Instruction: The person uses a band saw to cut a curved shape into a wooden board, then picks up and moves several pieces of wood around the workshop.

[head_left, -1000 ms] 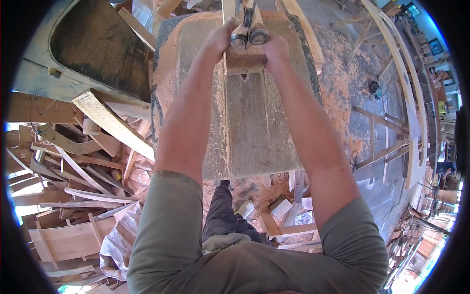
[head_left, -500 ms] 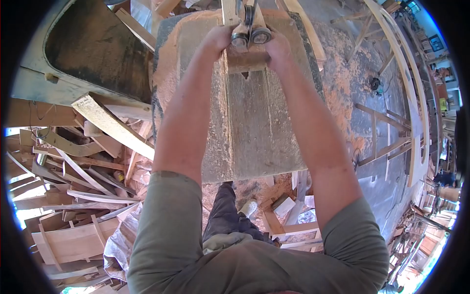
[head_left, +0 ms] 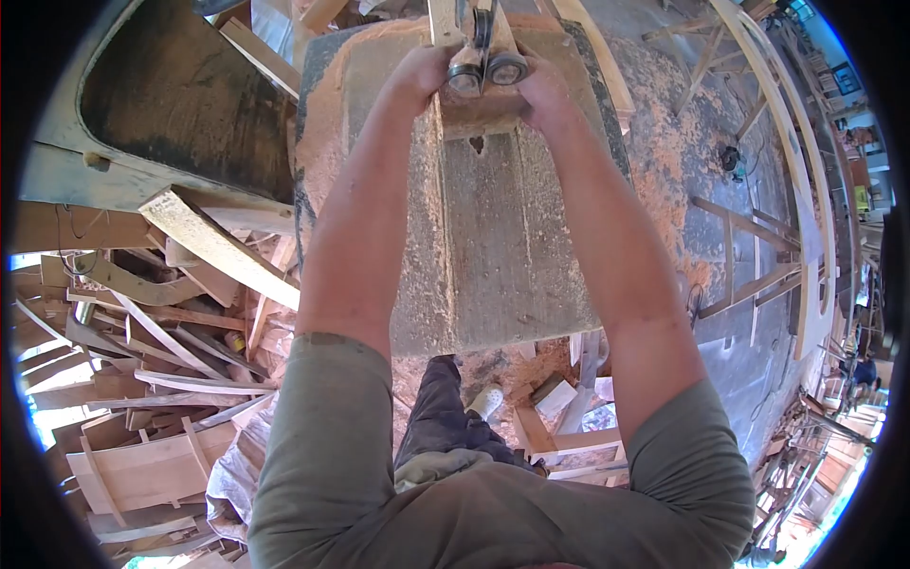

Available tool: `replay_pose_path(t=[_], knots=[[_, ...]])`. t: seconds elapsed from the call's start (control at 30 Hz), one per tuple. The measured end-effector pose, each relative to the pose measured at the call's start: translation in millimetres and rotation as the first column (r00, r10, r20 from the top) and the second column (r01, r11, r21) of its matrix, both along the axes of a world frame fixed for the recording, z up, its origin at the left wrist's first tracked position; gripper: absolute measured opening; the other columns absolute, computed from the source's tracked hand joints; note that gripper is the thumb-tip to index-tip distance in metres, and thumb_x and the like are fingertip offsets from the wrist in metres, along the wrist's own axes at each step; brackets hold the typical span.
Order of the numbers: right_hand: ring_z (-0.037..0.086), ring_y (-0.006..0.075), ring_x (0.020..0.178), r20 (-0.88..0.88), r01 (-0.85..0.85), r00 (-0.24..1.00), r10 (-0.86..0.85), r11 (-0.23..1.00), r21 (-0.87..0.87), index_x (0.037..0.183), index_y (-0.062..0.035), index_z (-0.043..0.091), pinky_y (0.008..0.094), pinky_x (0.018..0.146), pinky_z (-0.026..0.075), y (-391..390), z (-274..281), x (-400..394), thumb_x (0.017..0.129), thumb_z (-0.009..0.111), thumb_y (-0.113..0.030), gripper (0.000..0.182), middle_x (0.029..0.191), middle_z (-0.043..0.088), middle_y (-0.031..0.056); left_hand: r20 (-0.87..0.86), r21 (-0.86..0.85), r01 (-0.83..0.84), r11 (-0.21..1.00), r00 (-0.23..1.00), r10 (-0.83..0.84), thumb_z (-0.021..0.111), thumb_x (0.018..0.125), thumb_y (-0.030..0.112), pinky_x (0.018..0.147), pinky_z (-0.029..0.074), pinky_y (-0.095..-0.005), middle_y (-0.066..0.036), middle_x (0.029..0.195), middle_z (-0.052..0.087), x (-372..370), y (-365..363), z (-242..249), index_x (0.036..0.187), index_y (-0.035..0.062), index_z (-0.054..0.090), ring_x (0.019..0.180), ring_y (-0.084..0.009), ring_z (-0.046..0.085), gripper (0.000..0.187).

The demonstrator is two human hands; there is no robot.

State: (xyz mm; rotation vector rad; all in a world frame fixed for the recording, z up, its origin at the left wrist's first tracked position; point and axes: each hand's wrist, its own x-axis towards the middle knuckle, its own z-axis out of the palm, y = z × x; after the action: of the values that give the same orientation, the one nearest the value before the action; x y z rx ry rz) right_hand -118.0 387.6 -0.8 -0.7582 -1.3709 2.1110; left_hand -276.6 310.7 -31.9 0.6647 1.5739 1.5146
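Note:
Both arms reach forward over a sawdust-covered bandsaw table [head_left: 502, 275]. At its far end, my left hand [head_left: 428, 74] closes on the left side of a wooden workpiece [head_left: 479, 116], close to the saw's round blade guides [head_left: 485, 72]. On the opposite side, my right hand [head_left: 544, 90] grips the same piece. The guides sit between the two hands and cover part of the wood. Most fingertips are hidden behind the workpiece and the guides.
The machine's curved metal housing [head_left: 190, 95] stands at the left. A curved board [head_left: 216, 245] juts toward the table above heaped offcuts [head_left: 171, 370]. Long curved wooden frames [head_left: 791, 161] stand on the right. Scrap wood [head_left: 555, 436] lies near the feet.
The hands and the workpiece keep nearly the same place at the blade guides. Only a slight shift of the camera view shows.

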Motion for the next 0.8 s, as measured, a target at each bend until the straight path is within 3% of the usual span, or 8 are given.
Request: replay_pose_path(t=[0.13,0.2,0.23,0.33,0.4,0.47,0.53,0.8], knots=[[0.063,0.0162,0.106,0.02,0.003,1.0,-0.004,1.0,0.031,0.134,-0.0114,0.055,0.0386,0.086,0.056,7.2,-10.6,-6.1,0.097,0.055,-0.015,0.037,0.119,0.064,0.0049,-0.062,0.116,0.019,0.993,0.998,-0.012,0.06,0.092,0.029,0.075,0.05,-0.0349,-0.014,0.102,0.068,-6.2,0.9,-9.3,0.114,-0.0093,0.063,0.088,-0.0192,0.063,0.044],[0.063,0.0158,0.106,0.036,0.033,0.999,-0.033,0.999,0.0,0.136,-0.0114,0.053,0.0369,0.085,0.056,4.2,-4.0,-3.8,0.098,0.05,-0.013,0.038,0.12,0.064,0.0049,-0.156,-0.12,-0.038,0.992,0.988,0.019,0.055,0.097,0.026,0.081,0.054,-0.0298,-0.008,0.105,0.067,-9.5,8.2,-10.1,0.115,-0.0032,0.062,0.092,-0.0143,0.066,0.035],[0.063,0.0158,0.106,0.037,0.037,0.999,-0.037,0.999,0.001,0.136,-0.0114,0.053,0.0369,0.085,0.056,3.9,-2.6,-3.9,0.098,0.05,-0.013,0.038,0.12,0.064,0.0049,-0.099,-0.059,0.013,0.998,0.995,-0.019,0.054,0.098,0.024,0.081,0.055,-0.0293,-0.008,0.105,0.067,-7.5,6.8,-6.8,0.117,-0.003,0.061,0.092,-0.0135,0.065,0.033],[0.063,0.015,0.106,0.075,0.009,0.997,-0.013,0.998,0.065,0.138,-0.0105,0.05,0.035,0.086,0.056,8.4,-3.1,-3.9,0.098,0.049,-0.012,0.04,0.121,0.064,0.0053,-0.042,-0.092,0.012,0.996,0.999,-0.016,0.053,0.099,0.022,0.079,0.055,-0.0288,-0.007,0.105,0.067,-8.0,6.8,3.5,0.117,-0.0022,0.06,0.092,-0.0124,0.065,0.032],[0.063,0.0151,0.106,-0.027,-0.067,0.997,0.068,0.996,0.051,0.141,-0.0095,0.046,0.0339,0.087,0.055,11.3,-11.7,-4.1,0.098,0.049,-0.01,0.043,0.121,0.064,0.0058,-0.056,-0.066,0.069,0.995,0.996,-0.073,0.053,0.098,0.022,0.079,0.055,-0.0285,-0.007,0.105,0.067,-8.6,2.6,5.0,0.117,-0.0022,0.06,0.091,-0.0121,0.065,0.031],[0.063,0.0152,0.106,0.01,-0.058,0.998,0.058,0.997,0.053,0.142,-0.009,0.045,0.0338,0.087,0.055,7.6,-6.8,-2.3,0.097,0.049,-0.009,0.045,0.122,0.063,0.006,-0.08,-0.031,0.125,0.992,0.989,-0.127,0.053,0.098,0.021,0.079,0.055,-0.0282,-0.007,0.106,0.067,-4.0,-2.7,11.0,0.117,-0.0021,0.06,0.09,-0.0118,0.066,0.031],[0.063,0.0153,0.106,0.04,-0.054,0.998,0.051,0.996,0.07,0.143,-0.0085,0.044,0.0337,0.088,0.055,5.0,1.7,-0.3,0.097,0.05,-0.008,0.046,0.122,0.063,0.0063,-0.077,-0.014,0.038,0.999,0.996,-0.039,0.064,0.092,0.03,0.077,0.051,-0.0359,-0.012,0.104,0.067,1.8,-8.3,16.5,0.118,-0.0066,0.062,0.092,-0.0196,0.063,0.045],[0.063,0.0165,0.106,-0.01,-0.088,0.996,0.088,0.996,0.014,0.143,-0.0073,0.043,0.0312,0.088,0.055,21.6,-25.9,-3.8,0.095,0.051,-0.002,0.049,0.126,0.06,0.0077,0.052,-0.026,0.169,0.985,0.985,-0.167,0.057,0.096,0.023,0.085,0.055,-0.0315,-0.009,0.112,0.065,2.1,-27.2,27.3,0.123,-0.0036,0.056,0.099,-0.015,0.065,0.038]])
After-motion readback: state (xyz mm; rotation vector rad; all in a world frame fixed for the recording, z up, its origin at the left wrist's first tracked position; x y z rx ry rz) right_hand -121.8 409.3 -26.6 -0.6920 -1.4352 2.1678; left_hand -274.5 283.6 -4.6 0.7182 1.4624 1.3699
